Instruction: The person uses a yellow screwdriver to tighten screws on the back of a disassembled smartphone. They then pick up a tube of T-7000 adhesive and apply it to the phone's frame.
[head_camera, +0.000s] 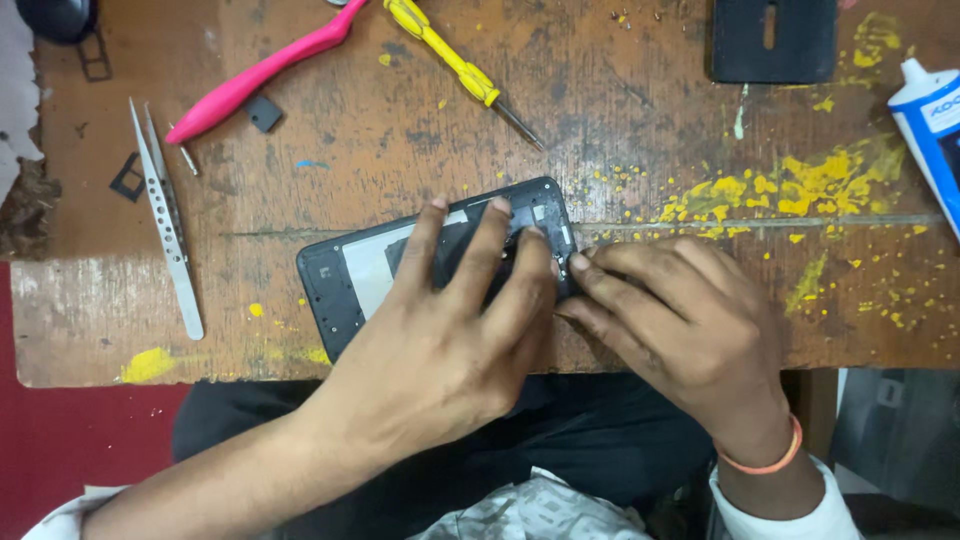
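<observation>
Phone: black rectangular phone frame (345, 280) with its back off, lying tilted on the worn brown wooden counter (400, 160), under both my hands.
Left grip: my left hand (450, 340) lies flat over the frame's middle, fingers (478, 255) spread wide, pressing it down, not closed around anything.
Right grip: my right hand (690, 320) meets the frame's right end, fingertips (578, 265) narrowed to a pinch at the corner; whether they hold a small part I cannot tell.
Beyond my grip: yellow-handled screwdriver (455, 65) and pink plastic pry tool (255, 75), well apart from my fingers.
Left of my grip: steel tweezers (165, 225).
Risk: I judge the pinch could slip off the corner, or the frame slide on the counter if my left palm eases.
</observation>
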